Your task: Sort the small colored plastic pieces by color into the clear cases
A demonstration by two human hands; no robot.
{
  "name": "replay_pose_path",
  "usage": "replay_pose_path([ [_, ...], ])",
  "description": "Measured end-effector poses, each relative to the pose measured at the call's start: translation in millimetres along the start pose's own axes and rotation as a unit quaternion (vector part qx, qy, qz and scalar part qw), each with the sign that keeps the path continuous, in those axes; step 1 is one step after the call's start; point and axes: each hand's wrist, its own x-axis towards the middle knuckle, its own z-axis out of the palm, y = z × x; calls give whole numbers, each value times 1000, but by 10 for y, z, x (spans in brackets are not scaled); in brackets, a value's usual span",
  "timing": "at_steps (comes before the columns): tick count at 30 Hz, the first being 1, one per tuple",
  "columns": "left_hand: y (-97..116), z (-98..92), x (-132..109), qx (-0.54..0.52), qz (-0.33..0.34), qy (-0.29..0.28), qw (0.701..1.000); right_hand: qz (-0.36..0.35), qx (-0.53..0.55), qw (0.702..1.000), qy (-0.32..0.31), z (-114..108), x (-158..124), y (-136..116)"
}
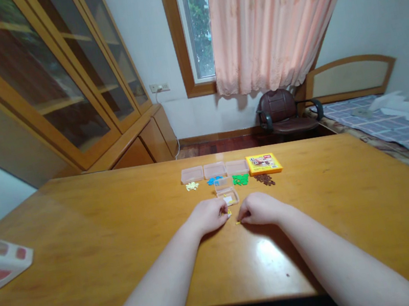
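My left hand (211, 215) is over the table with its fingers pinched on a small yellow piece (229, 212), too small to name. Close by on the right, the bent fingers of my right hand (255, 208) come down on another tiny yellow piece (238, 223) lying on the wood. Just beyond both hands stands a small clear plastic box (231, 198), its lid (224, 185) raised; something white and yellow is inside. Behind it are loose piles of cream pieces (192, 186), blue pieces (214, 180), green pieces (240, 180) and brown pieces (264, 179).
Three clear plastic trays (192, 174) stand in a row beside a yellow printed box (264, 164) on the wooden table (123, 228). A white holder (2, 260) is at the left edge. Beyond the table are a glass-door cabinet, an office chair (278, 105) and a bed.
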Motion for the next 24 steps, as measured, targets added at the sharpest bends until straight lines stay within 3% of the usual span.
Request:
replay_pose_path([
  [16,-36,-48,-24,10,9,-14,1000,29,-84,995,51,18,44,-25],
  [24,-49,-107,-42,0,18,17,1000,44,-80,994,62,42,46,-14],
])
